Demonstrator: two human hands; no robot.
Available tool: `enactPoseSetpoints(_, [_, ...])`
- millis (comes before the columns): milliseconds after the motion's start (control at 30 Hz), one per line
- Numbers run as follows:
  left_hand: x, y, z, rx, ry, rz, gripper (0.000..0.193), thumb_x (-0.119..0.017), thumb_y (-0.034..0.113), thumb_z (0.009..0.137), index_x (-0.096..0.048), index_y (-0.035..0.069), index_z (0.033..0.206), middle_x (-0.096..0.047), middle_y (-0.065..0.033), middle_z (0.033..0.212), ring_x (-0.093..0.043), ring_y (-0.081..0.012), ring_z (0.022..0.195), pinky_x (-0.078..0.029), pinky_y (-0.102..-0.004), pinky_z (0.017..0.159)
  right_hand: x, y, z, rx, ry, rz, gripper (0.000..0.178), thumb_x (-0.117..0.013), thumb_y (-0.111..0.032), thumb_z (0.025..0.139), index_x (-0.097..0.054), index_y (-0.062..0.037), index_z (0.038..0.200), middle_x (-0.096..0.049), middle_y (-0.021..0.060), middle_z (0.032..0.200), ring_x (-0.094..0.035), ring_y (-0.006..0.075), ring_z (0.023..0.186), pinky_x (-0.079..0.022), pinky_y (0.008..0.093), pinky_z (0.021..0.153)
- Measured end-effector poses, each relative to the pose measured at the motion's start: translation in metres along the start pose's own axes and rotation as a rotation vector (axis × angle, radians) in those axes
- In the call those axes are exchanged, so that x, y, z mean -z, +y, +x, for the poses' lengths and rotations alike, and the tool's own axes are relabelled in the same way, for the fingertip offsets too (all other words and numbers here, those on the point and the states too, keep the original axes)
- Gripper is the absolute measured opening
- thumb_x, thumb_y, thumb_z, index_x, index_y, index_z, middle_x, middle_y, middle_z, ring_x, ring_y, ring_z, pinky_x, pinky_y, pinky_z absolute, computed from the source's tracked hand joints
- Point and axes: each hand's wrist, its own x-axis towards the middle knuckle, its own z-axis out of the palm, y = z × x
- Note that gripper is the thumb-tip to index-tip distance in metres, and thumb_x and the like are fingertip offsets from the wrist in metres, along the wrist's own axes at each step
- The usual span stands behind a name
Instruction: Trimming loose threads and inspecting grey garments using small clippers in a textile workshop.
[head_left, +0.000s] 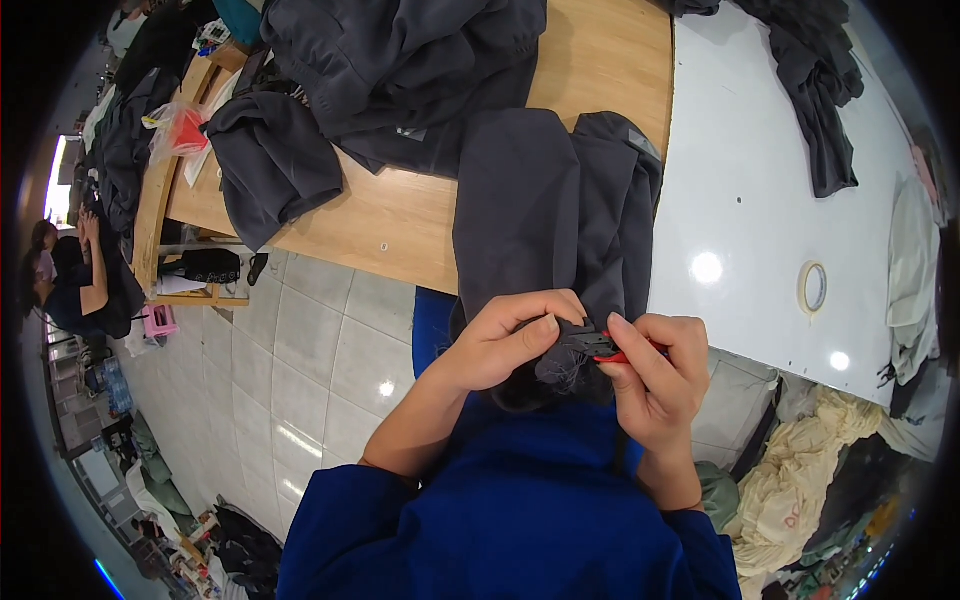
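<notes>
Dark grey, smooth-faced cloth (515,200) is draping in soft folds off the pale wood-grain tabletop (410,225). The left hand (515,340) is pinching the cloth's bunched near end between thumb and fingers — frayed, wispy threads (565,372) are bristling just beside it — while the right hand (660,375) is gripping a small red-handled tool (612,358) close to that end. A round, cream-coloured tape roll (803,288) is lying on the glossy white tabletop (740,220) at right.
</notes>
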Motion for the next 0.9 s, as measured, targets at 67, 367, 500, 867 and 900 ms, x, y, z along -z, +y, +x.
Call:
enactPoseSetpoints(67, [0.0,0.0,0.0,-0.005,-0.007,0.004,0.027,-0.044,0.022,0.096,-0.056,-0.002,0.098,-0.053,-0.0053,0.093,-0.048,-0.0109,0.084,-0.038,-0.0229,0.075,0.0,0.0,0.0,-0.002,-0.003,-0.003,0.035,-0.074,-0.019,0.066,-0.069,-0.0116,0.1,-0.055,0.0006,0.079,-0.046,0.0155,0.07,-0.035,0.0255,0.06])
enactPoseSetpoints(367, [0.001,0.006,-0.002,0.016,0.026,0.12,0.021,-0.046,0.016,0.095,-0.055,-0.003,0.098,-0.054,-0.0049,0.093,-0.048,-0.0104,0.084,-0.039,-0.0223,0.076,0.001,0.002,-0.001,0.018,0.017,-0.032,0.035,-0.075,-0.013,0.062,-0.07,-0.0128,0.097,-0.054,-0.0002,0.079,-0.045,0.0153,0.069,-0.035,0.0256,0.06])
enactPoseSetpoints(500, [0.001,0.013,-0.002,0.021,0.034,0.176,0.02,-0.046,0.015,0.095,-0.055,-0.003,0.097,-0.054,-0.0053,0.093,-0.048,-0.0102,0.084,-0.039,-0.0219,0.076,0.002,0.006,-0.003,0.015,0.031,0.015,0.035,-0.074,-0.008,0.063,-0.069,-0.0104,0.097,-0.054,0.0019,0.079,-0.046,0.0159,0.069,-0.036,0.0258,0.059])
enactPoseSetpoints(867, [-0.002,0.005,0.001,-0.02,0.143,0.251,0.031,-0.038,0.023,0.098,-0.054,-0.003,0.094,-0.054,-0.0058,0.092,-0.049,-0.012,0.083,-0.038,-0.0228,0.077,-0.007,0.002,0.006,0.136,-0.274,0.31,0.06,-0.081,-0.033,0.059,-0.062,-0.003,0.107,-0.045,0.0038,0.061,-0.045,0.021,0.053,-0.037,0.028,0.051])
enactPoseSetpoints(900, [0.0,0.004,0.001,-0.022,0.143,0.251,0.031,-0.038,0.023,0.098,-0.054,-0.003,0.094,-0.054,-0.0058,0.092,-0.049,-0.012,0.083,-0.038,-0.0228,0.077,-0.005,0.004,0.004,0.278,-0.321,0.301,0.058,-0.081,-0.033,0.059,-0.062,-0.0035,0.106,-0.044,0.0024,0.057,-0.043,0.0209,0.049,-0.036,0.0284,0.049])
